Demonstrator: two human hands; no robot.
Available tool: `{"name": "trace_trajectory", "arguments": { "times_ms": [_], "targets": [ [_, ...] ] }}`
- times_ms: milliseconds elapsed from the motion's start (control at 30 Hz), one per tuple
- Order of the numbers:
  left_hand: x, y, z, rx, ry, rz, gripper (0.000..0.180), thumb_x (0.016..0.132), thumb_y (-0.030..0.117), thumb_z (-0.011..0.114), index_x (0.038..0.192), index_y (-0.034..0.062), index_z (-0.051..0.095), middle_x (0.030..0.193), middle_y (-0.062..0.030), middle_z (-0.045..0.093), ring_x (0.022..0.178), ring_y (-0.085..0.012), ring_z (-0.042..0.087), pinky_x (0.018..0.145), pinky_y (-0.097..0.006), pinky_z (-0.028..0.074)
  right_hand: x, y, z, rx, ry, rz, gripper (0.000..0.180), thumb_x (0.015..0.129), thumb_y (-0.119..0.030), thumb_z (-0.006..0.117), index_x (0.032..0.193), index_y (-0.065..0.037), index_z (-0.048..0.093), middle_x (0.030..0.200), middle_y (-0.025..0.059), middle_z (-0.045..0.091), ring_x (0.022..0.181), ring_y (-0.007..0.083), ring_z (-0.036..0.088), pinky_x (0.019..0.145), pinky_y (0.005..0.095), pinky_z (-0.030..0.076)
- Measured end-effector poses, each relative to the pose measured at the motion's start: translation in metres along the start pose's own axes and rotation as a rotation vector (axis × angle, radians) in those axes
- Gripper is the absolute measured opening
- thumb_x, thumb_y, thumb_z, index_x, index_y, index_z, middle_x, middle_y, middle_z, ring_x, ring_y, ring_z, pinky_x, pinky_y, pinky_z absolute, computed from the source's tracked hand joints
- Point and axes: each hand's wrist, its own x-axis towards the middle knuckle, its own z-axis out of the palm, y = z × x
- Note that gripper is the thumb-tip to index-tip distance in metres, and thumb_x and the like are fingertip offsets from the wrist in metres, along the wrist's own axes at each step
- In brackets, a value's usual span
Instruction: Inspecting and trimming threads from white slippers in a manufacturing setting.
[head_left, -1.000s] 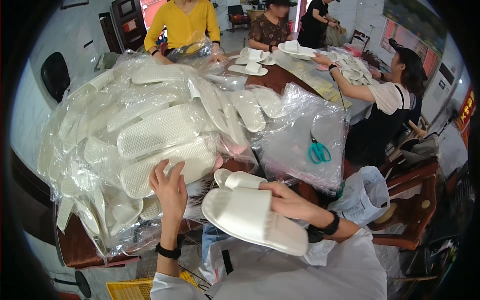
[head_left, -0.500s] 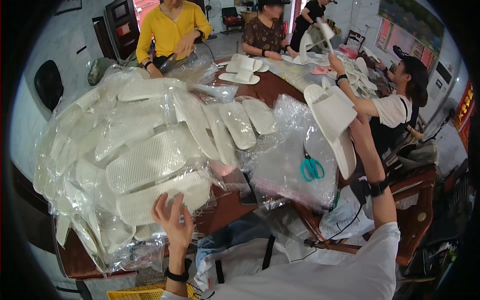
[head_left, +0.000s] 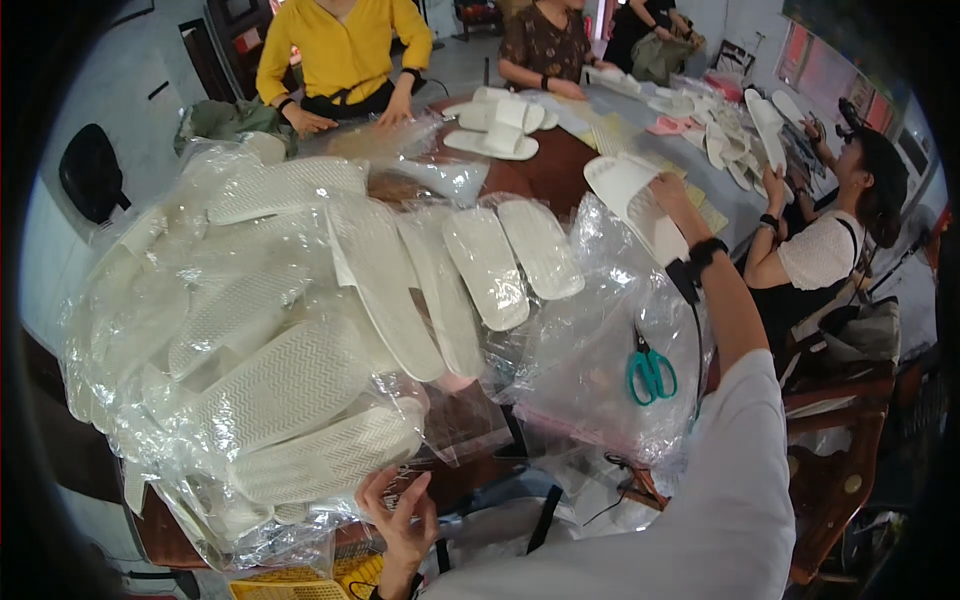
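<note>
In my right hand (head_left: pixel 683 207) is a white slide slipper (head_left: pixel 625 187), gripped beside its strap and held out over the far right of the clear plastic bags (head_left: pixel 590 345). Teal-handled scissors (head_left: pixel 651 375) lie on those bags, nearer to me. My left hand (head_left: pixel 402 515) hovers empty at the table's near edge, its fingers apart and slightly bent. Just beyond it lies a bagged slipper (head_left: pixel 330 455), sole up, part of a big heap of bagged white slippers (head_left: pixel 280 385) that fills the left side.
Loose white slippers (head_left: pixel 492 145) lie on the brown table (head_left: pixel 555 165). Across it stands a person in yellow (head_left: pixel 345 50); another person in a dark patterned top (head_left: pixel 540 45) is beside them. At right, a person (head_left: pixel 825 245) holds up slippers. A wooden chair (head_left: pixel 850 455) stands near my right side.
My right hand has moved away from me and lowered the slipper toward the bags. My left hand has drawn back toward me. The person in yellow has lowered a raised hand.
</note>
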Motion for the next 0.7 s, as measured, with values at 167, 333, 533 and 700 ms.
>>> {"name": "trace_trajectory", "arguments": {
  "times_ms": [167,333,533,700],
  "targets": [
    [0.007,0.020,0.024,-0.132,-0.057,0.067,0.045,0.062,-0.004,0.063,0.100,0.0177,0.071,0.120,-0.0117,0.049,0.110,-0.0345,0.043,0.094,-0.044,0.036,0.020,0.026,0.021,-0.259,-0.288,-0.121,0.037,0.079,-0.031,0.066,0.092,0.003,0.068,0.081,0.0190,0.068,0.075,0.0296,0.064,0.071,0.0387,0.048],
    [0.019,0.041,0.045,-0.264,-0.146,0.239,0.050,0.059,-0.004,0.065,0.104,0.0177,0.072,0.123,-0.0095,0.049,0.110,-0.0316,0.044,0.093,-0.040,0.037,-0.005,0.040,0.011,-0.106,0.073,-0.335,0.035,0.083,-0.029,0.065,0.106,-0.003,0.067,0.095,0.0157,0.068,0.084,0.0280,0.064,0.079,0.0343,0.049],
    [0.023,0.061,0.061,-0.433,-0.218,0.327,0.049,0.063,-0.006,0.064,0.108,0.0132,0.069,0.119,-0.0108,0.052,0.108,-0.0305,0.050,0.091,-0.039,0.038,-0.143,0.006,-0.052,0.114,-0.057,-0.297,0.026,0.086,-0.017,0.061,0.109,-0.004,0.066,0.094,0.0118,0.068,0.085,0.0241,0.064,0.078,0.0315,0.049],
    [0.016,0.071,0.063,-0.515,-0.271,0.331,0.043,0.069,-0.005,0.065,0.109,0.0104,0.067,0.116,-0.0135,0.054,0.103,-0.0309,0.053,0.087,-0.039,0.042,-0.269,-0.001,-0.079,-0.099,-0.152,-0.296,0.026,0.084,-0.018,0.065,0.105,-0.003,0.064,0.094,0.0140,0.064,0.087,0.0261,0.063,0.077,0.0342,0.049]
  ]
}}
